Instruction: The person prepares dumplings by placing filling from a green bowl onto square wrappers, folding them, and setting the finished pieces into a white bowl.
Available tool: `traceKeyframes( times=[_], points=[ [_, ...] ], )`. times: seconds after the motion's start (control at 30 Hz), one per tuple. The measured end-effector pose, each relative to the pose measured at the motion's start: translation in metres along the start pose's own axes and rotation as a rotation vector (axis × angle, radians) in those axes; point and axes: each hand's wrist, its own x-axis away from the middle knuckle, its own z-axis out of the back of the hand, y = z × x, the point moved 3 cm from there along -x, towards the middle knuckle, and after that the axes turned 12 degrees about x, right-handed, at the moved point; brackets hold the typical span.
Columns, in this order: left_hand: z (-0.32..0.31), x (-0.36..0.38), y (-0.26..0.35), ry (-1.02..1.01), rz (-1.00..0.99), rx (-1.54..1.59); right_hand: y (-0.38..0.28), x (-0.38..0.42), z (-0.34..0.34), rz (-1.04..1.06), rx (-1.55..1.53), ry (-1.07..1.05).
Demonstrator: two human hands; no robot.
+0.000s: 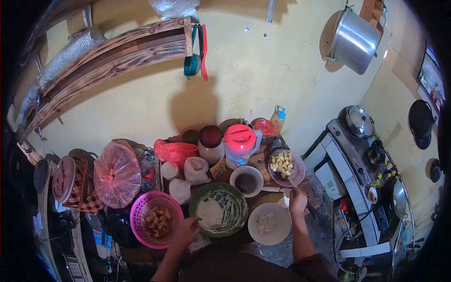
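This is a kitchen, likely in a home. Along the right side stands a stove with a lidded pot on it, and a wok sits nearer. A large metal pot hangs high on the far wall, and a dark pan hangs on the right wall. A wooden shelf runs across the upper left, with a red utensil hanging at its end. The surface below is crowded with bowls of food, a red-lidded pitcher and knotted plastic bags.

Yellow wall, wooden shelf.
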Motion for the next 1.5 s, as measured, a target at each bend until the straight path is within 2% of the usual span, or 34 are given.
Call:
traceKeyframes(
  times=[0.03,0.07,0.13,0.17,0.23,0.27,0.3,0.33,0.37,0.4,0.43,0.47,0.5,0.53,0.57,0.67,0.73,0.8,0.87,1.0,1.07,1.17,1.2,1.27,1.33,1.43,1.5],
  points=[
    [-0.001,-0.003,0.001,-0.008,0.015,0.032,-0.012,0.005,0.024,0.104,-0.154,0.178],
    [-0.002,-0.007,0.012,-0.003,0.02,0.032,-0.033,0.016,0.046,0.151,-0.345,0.207],
    [-0.006,-0.016,0.045,0.128,-0.127,0.182,-0.081,0.046,0.066,0.186,-0.648,-0.11],
    [-0.014,-0.02,0.052,0.132,-0.121,0.18,-0.104,0.063,0.062,0.341,-0.71,-0.207],
    [-0.032,-0.027,0.05,-0.03,-0.01,0.598,-0.148,0.094,0.062,0.594,-0.764,-0.36],
    [-0.035,-0.028,0.036,-0.022,-0.006,0.597,-0.167,0.106,0.068,0.691,-0.756,-0.417],
    [-0.044,-0.028,0.017,-0.151,-0.002,0.549,-0.178,0.111,0.066,0.7,-0.759,-0.422],
    [-0.045,-0.027,0.012,-0.278,0.001,0.5,-0.187,0.115,0.06,0.7,-0.751,-0.527],
    [-0.041,-0.022,0.007,-0.267,0.002,0.501,-0.193,0.117,0.053,0.699,-0.74,-0.633],
    [-0.031,-0.016,0.005,-0.184,0.1,0.341,-0.193,0.118,0.038,0.709,-0.739,-0.636],
    [-0.02,-0.011,0.0,-0.102,0.199,0.181,-0.187,0.12,0.016,0.825,-0.414,-0.492],
    [-0.016,-0.005,-0.011,-0.094,0.203,0.183,-0.183,0.121,0.002,0.92,-0.087,-0.339],
    [-0.012,0.003,-0.03,-0.001,0.266,0.279,-0.181,0.122,-0.002,0.928,-0.089,-0.343],
    [-0.006,0.011,-0.043,0.093,0.329,0.375,-0.179,0.123,-0.006,0.974,0.057,-0.37],
    [-0.003,0.017,-0.052,0.101,0.332,0.376,-0.18,0.125,-0.011,1.019,0.206,-0.393],
    [0.005,0.031,-0.059,0.21,0.285,0.506,-0.187,0.13,-0.021,1.137,0.27,-0.383],
    [0.008,0.039,-0.056,0.287,0.378,0.694,-0.191,0.133,-0.035,1.145,0.297,-0.449],
    [0.008,0.042,-0.057,0.287,0.405,0.734,-0.196,0.132,-0.036,1.149,0.326,-0.512],
    [0.008,0.045,-0.054,0.281,0.434,0.776,-0.202,0.124,-0.019,0.989,0.178,-0.674],
    [0.01,0.043,-0.038,0.223,0.481,0.809,-0.201,0.121,-0.027,1.077,0.085,-0.693],
    [0.007,0.042,-0.043,0.189,0.494,0.83,-0.21,0.128,-0.02,1.132,0.104,-0.883],
    [-0.004,0.041,-0.064,0.178,0.451,0.92,-0.213,0.136,0.0,1.034,0.273,-0.754],
    [-0.006,0.041,-0.066,0.18,0.464,0.892,-0.21,0.138,-0.015,1.033,0.273,-0.756],
    [-0.004,0.041,-0.064,0.182,0.474,0.864,-0.202,0.138,-0.053,1.007,0.399,-0.579],
    [0.002,0.039,-0.056,0.1,0.477,0.698,-0.202,0.136,-0.045,1.042,0.373,-0.552],
    [-0.004,0.042,-0.062,0.181,0.48,0.769,-0.203,0.134,-0.028,1.057,0.303,-0.557],
    [-0.009,0.042,-0.067,0.157,0.476,0.826,-0.204,0.133,-0.015,1.042,0.257,-0.584]
  ],
)
